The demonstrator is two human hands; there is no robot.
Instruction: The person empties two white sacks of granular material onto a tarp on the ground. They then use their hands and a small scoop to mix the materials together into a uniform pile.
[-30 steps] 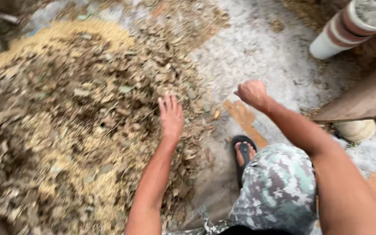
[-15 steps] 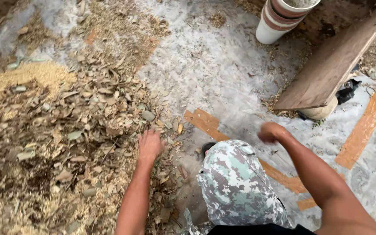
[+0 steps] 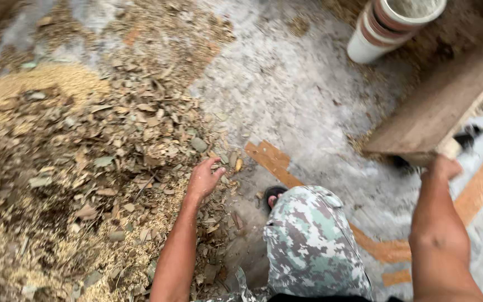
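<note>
On gray floor (image 3: 308,106), leaf pile (image 3: 85,168) under left hand (image 3: 202,180) w/ spread fingers (image 3: 211,163).

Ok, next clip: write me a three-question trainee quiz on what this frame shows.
1. True or false: the left hand is spread open at the edge of the pile of dry leaves and husk.
2. What stands at the top right of the view? A) a metal bucket B) a white pipe with reddish bands C) a broom
3. What lies on the ground just beyond the right hand?

Key
1. True; the fingers are spread, holding nothing.
2. B, the white pipe with reddish bands.
3. A wooden plank, lying slantwise on the pale ground.
</note>
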